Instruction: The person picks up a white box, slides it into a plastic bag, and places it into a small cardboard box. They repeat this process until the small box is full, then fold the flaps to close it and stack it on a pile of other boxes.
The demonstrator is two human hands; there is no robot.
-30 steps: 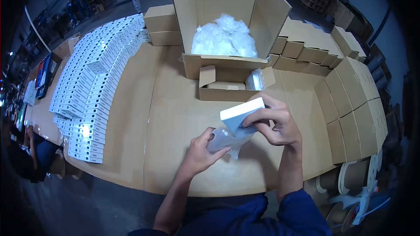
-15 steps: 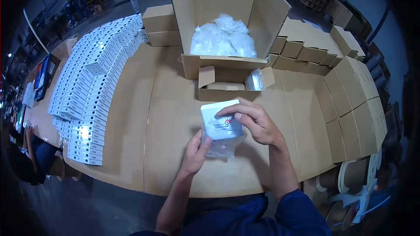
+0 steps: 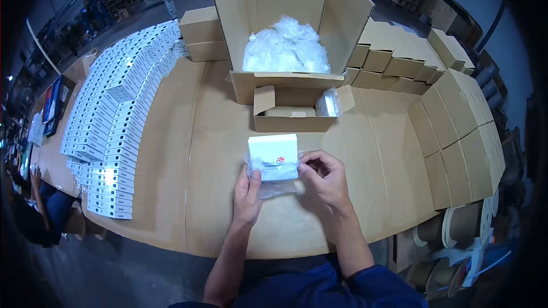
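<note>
A small white box with a red logo sits partly inside a clear plastic bag, its upper part sticking out. My left hand grips the bagged box at its lower left, thumb on the front. At the right side, my right hand has thumb and forefinger pinched together on the edge of the bag. Just beyond them stands an open brown carton holding a plastic-wrapped white box at its right end.
Behind the small carton, a large open carton contains a heap of clear plastic bags. Stacked white boxes line the left of the table. Brown cartons are piled on the right. Another person's arm shows far left.
My right hand has moved from the front of the white box down to the bag's right edge. The box has shifted slightly left and sits deeper in the bag.
</note>
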